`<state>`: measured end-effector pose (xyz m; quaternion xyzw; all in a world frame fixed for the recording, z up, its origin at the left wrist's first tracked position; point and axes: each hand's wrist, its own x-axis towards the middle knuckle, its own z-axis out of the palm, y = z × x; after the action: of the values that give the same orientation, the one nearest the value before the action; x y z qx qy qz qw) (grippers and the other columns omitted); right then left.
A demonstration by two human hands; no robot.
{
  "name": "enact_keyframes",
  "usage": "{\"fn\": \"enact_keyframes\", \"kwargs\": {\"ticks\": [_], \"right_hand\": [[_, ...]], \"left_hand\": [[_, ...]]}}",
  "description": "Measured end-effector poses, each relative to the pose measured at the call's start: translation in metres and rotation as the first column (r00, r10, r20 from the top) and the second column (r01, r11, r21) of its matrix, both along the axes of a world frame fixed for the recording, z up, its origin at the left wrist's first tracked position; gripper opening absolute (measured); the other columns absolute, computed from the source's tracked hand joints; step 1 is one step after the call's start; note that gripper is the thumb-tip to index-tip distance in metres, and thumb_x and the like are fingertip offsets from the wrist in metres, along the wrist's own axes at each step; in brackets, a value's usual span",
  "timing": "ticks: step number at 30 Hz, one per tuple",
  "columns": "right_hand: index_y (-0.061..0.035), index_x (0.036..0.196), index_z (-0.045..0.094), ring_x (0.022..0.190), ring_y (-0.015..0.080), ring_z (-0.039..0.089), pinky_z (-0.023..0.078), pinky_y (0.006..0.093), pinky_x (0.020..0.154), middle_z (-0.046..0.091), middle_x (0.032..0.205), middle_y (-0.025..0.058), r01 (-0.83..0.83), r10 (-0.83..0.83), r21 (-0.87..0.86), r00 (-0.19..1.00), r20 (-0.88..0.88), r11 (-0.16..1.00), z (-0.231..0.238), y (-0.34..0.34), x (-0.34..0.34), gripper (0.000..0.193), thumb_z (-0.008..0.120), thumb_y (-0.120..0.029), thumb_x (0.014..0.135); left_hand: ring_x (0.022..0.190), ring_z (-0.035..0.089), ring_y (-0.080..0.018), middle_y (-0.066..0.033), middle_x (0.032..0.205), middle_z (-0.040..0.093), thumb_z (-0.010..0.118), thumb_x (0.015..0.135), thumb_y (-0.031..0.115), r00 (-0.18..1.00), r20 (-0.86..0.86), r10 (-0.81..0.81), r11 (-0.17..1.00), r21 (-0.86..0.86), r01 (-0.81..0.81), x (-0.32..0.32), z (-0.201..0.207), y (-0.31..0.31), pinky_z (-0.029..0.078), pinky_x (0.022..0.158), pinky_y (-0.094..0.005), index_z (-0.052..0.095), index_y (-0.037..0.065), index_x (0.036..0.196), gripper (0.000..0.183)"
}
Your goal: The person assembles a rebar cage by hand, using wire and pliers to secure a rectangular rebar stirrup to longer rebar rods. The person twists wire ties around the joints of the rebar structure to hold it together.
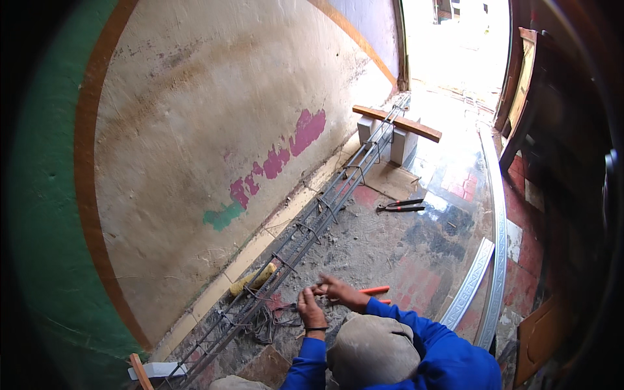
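My left hand (312, 311), with a dark band at its wrist, is raised with its fingers closed together. Close beside it, my right hand (339, 292) has bent fingers meeting the left fingertips. Whatever is between them is too small to make out. Two orange tool handles (376, 290) show beside my right wrist; I cannot tell whether the hand touches them. A long cage of steel reinforcing bars (305, 231) with bent stirrups runs diagonally past my hands. By the cage, near my left hand, lies a tangle of thin dark wire (265, 325).
A wooden bar (396, 123) and pale blocks (404, 144) support the cage's far end. Pincers (402, 206) lie on the dusty floor. A yellow roll (253, 280) sits against the wall (195, 162). Patterned white strips (469, 283) lie at right, and a bright doorway (455, 58) opens beyond.
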<state>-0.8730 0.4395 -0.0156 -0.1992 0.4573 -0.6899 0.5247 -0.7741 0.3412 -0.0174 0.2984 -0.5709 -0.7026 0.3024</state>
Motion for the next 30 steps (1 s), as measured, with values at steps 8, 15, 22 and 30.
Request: {"fn": "enact_keyframes", "kwargs": {"ticks": [8, 15, 22, 30], "right_hand": [[-0.0036, 0.13, 0.046, 0.102, 0.0202, 0.054, 0.046, 0.0358, 0.089, 0.055, 0.113, 0.0113, -0.105, 0.125, 0.07, 0.756, -0.643, 0.992, 0.022, -0.005, 0.002, 0.047, 0.047, -0.039, 0.1], [-0.0017, 0.115, 0.051, 0.082, 0.0174, 0.058, 0.049, 0.0323, 0.075, 0.061, 0.089, 0.0081, -0.215, 0.098, -0.099, 0.744, -0.661, 0.972, 0.175, -0.045, -0.04, 0.04, 0.042, -0.038, 0.102], [-0.0051, 0.096, 0.062, 0.062, 0.0094, 0.051, 0.041, 0.0252, 0.056, 0.06, 0.08, 0.0026, -0.055, -0.086, -0.201, 0.775, -0.627, 0.978, 0.168, -0.067, -0.041, 0.024, 0.049, -0.025, 0.098], [-0.0005, 0.111, 0.058, 0.077, 0.0202, 0.061, 0.049, 0.0332, 0.074, 0.062, 0.097, 0.0105, 0.098, 0.113, 0.204, 0.57, -0.814, 0.974, 0.249, -0.086, -0.005, 0.026, 0.056, -0.021, 0.094]], "left_hand": [[0.092, 0.064, -0.0241, -0.0141, 0.093, 0.066, 0.044, 0.1, 0.02, 0.942, -0.329, 0.065, 0.971, 0.239, 0.016, -0.028, 0.098, -0.007, 0.048, 0.091, -0.0369, 0.054, 0.0, 0.106, 0.023], [0.07, 0.057, -0.0194, -0.0056, 0.077, 0.056, 0.046, 0.1, 0.015, 0.791, -0.606, 0.082, 0.954, 0.277, 0.113, -0.044, 0.239, -0.05, 0.054, 0.081, -0.0392, 0.053, 0.006, 0.109, 0.015], [0.047, 0.027, -0.0079, 0.0062, 0.054, 0.027, 0.046, 0.097, 0.018, 0.54, -0.7, 0.467, 0.867, 0.481, -0.126, 0.01, 0.242, -0.216, 0.026, 0.042, -0.0229, 0.04, 0.016, 0.067, 0.031], [0.05, 0.034, -0.0074, 0.0039, 0.064, 0.04, 0.05, 0.097, 0.02, 0.632, -0.701, 0.33, 0.909, 0.416, -0.012, 0.031, 0.231, -0.199, 0.033, 0.047, -0.025, 0.057, 0.008, 0.101, 0.014]]}}
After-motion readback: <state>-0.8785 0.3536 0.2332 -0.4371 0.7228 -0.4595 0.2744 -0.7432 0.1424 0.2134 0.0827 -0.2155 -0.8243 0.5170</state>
